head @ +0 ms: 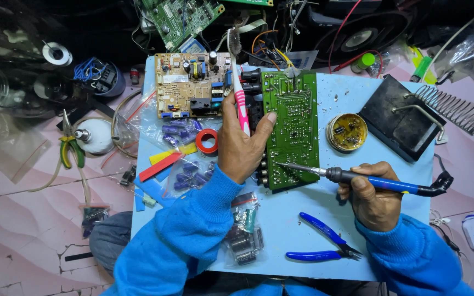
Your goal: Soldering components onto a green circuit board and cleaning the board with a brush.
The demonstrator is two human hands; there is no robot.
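Soldering is the step in hand, by the look of it — the right hand [377,200] is wrapped around the blue handle of a soldering iron [357,178], its tip set down on the lower left corner of the green circuit board [293,129]. That board lies solder-side up on the light blue work mat [325,230], in the middle of the view. The left hand [242,145] steadies it, thumb pressed on the board's left edge, while the fingers also grip a pink-and-white toothbrush [239,90] that points up and away.

The next move, I'd judge, calls for a still tip on the joint and a board that doesn't slide — the left thumb does that job.

Containers now: a round tin [346,132] just right of the board holds yellowish flux or paste, darkened with bits in it. Clear plastic bags [185,175] left of the hand hold blue capacitors. Another bag [245,233] under the left sleeve holds mixed small parts. Blue-handled cutters [325,244] lie open on the mat, near the right wrist.
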